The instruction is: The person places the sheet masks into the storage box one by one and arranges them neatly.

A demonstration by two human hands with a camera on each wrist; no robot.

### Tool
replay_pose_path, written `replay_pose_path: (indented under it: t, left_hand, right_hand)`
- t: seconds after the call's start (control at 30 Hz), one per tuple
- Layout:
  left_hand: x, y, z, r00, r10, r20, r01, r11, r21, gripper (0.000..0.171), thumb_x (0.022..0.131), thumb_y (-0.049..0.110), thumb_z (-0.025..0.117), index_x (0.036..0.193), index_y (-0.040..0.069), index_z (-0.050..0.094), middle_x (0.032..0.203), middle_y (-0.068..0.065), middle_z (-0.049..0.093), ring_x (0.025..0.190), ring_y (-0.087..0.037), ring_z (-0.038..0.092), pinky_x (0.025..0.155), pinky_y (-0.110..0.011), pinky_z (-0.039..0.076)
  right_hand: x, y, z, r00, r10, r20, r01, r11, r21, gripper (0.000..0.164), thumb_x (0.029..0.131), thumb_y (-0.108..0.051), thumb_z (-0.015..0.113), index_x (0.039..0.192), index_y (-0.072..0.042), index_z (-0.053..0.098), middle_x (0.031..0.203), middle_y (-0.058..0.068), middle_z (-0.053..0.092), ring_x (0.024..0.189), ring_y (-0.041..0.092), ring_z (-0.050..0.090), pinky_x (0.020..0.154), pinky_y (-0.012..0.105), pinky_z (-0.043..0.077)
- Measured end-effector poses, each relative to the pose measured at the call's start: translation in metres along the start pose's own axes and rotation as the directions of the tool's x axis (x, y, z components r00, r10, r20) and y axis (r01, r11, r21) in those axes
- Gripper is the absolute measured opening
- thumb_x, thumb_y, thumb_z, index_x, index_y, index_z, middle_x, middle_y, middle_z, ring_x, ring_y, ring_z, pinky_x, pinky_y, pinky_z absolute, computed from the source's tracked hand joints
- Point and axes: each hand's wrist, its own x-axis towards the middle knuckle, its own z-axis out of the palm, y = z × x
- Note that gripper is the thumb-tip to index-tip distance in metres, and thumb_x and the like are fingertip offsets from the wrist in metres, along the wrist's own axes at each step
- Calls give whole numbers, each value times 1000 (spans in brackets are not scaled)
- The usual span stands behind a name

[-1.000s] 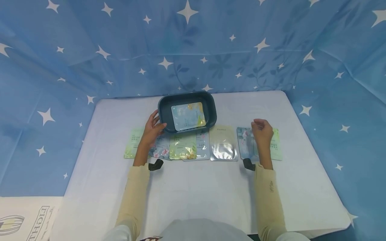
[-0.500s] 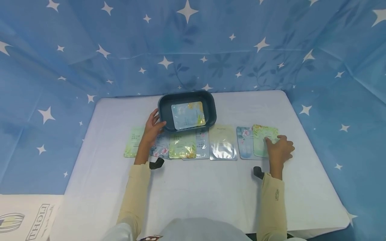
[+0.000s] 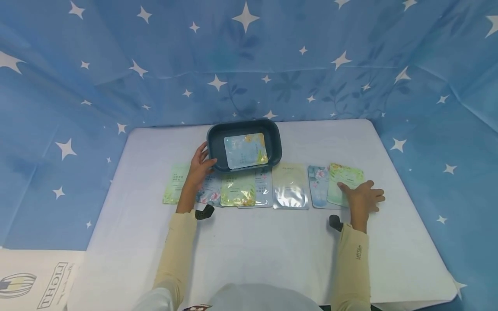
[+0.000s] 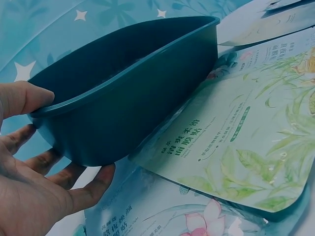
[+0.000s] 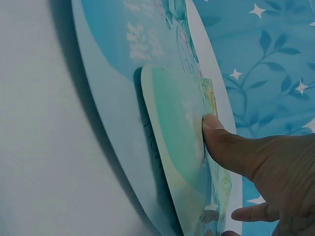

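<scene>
My left hand [image 3: 198, 172] grips the near left corner of a dark blue plastic basin [image 3: 273, 162], thumb over the rim and fingers under the outer wall. A light blue face mask packet [image 3: 246, 150] lies in the basin. On the right, my right hand [image 3: 362, 198] touches a green face mask packet [image 3: 346, 177] with the thumb on its face; the other fingers spread past its right edge. That packet overlaps a blue floral face mask packet [image 3: 319, 190]. In the right wrist view, the thumb [image 5: 231, 147] rests against the green packet [image 5: 172, 128].
A row of packets runs along the table [image 3: 264, 250]: a pale green one [image 3: 175, 185], a floral one [image 3: 210, 192], a yellow-green one [image 3: 237, 190], a grey-blue one [image 3: 263, 190] and a silver-gold one [image 3: 289, 185]. A starry blue curtain [image 3: 249, 65] hangs behind.
My right hand has moved right and nearer to me, from above the right packets to the green packet's right edge, and its fingers have spread. The left hand still holds the basin.
</scene>
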Motion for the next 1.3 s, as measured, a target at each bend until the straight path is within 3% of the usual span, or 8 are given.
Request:
replay_pose_path:
  t: [0.23, 0.43, 0.57, 0.7, 0.93, 1.03, 1.17, 1.3]
  left_hand:
    - [0, 1, 2, 1000, -3, -7, 3, 1000, 1, 75, 94, -4, 55, 157, 17, 19, 162, -14, 21, 139, -43, 36, 109, -63, 31]
    - [-2, 0, 1, 1000, -12, -14, 13, 1000, 4, 76, 93, -3, 56, 157, 17, 20, 162, -13, 21, 140, -42, 35, 109, -62, 31]
    - [-3, -1, 1, 1000, -6, -14, 6, 1000, 13, 76, 93, -4, 56, 157, 17, 19, 162, -13, 22, 139, -42, 36, 108, -62, 33]
    - [-3, 0, 1, 1000, -2, -12, 2, 1000, 9, 76, 92, -4, 56, 156, 16, 20, 162, -13, 23, 138, -42, 37, 107, -61, 34]
    - [-3, 0, 1, 1000, 10, -2, -10, 1000, 18, 76, 93, -4, 55, 157, 17, 20, 161, -13, 24, 137, -43, 37, 103, -57, 38]
    - [-3, -1, 1, 1000, 4, -6, -4, 1000, 23, 76, 93, -3, 55, 157, 17, 20, 161, -12, 25, 136, -42, 39, 102, -55, 40]
    - [-3, -1, 0, 1000, -2, -15, 3, 1000, 25, 76, 92, -3, 56, 157, 18, 20, 161, -12, 25, 136, -40, 40, 102, -55, 39]
    - [-4, 0, 0, 1000, 2, -7, -2, 1000, 7, 77, 92, -5, 56, 157, 17, 20, 161, -13, 23, 139, -41, 37, 106, -59, 35]
  right_hand:
    - [0, 2, -3, 999, -29, 34, 28, 999, 24, 100, 88, -51, 66, 146, 15, 17, 146, 42, 10, 133, 57, 21, 103, 69, 32]
    - [0, 3, -7, 997, -39, 63, 40, 999, -15, 103, 88, -53, 65, 147, 15, 16, 147, 45, 10, 120, 56, 39, 99, 62, 40]
    - [0, 3, -7, 997, -33, 75, 34, 999, -7, 101, 87, -53, 65, 146, 14, 19, 141, 42, 27, 115, 52, 45, 96, 60, 41]
    - [1, 5, -6, 997, -20, 72, 15, 998, 66, 93, 88, -50, 67, 145, 10, 26, 129, 33, 47, 109, 44, 50, 87, 53, 42]
    - [5, 14, -10, 1000, -1, 29, -5, 983, 185, 75, 90, -38, 66, 141, 9, 37, 125, 26, 53, 97, 33, 53, 72, 38, 39]
    - [4, 16, -11, 1000, 16, -1, -15, 967, 255, 66, 91, -31, 65, 140, 8, 42, 130, 26, 53, 102, 34, 54, 77, 39, 42]
    - [4, 14, -13, 999, 38, -23, -27, 932, 362, 62, 92, -22, 61, 142, 7, 41, 139, 26, 48, 117, 36, 50, 99, 45, 44]
    - [7, 11, -18, 997, 73, -21, -57, 904, 423, 62, 94, -23, 59, 146, 1, 38, 139, 22, 47, 110, 26, 50, 102, 42, 43]
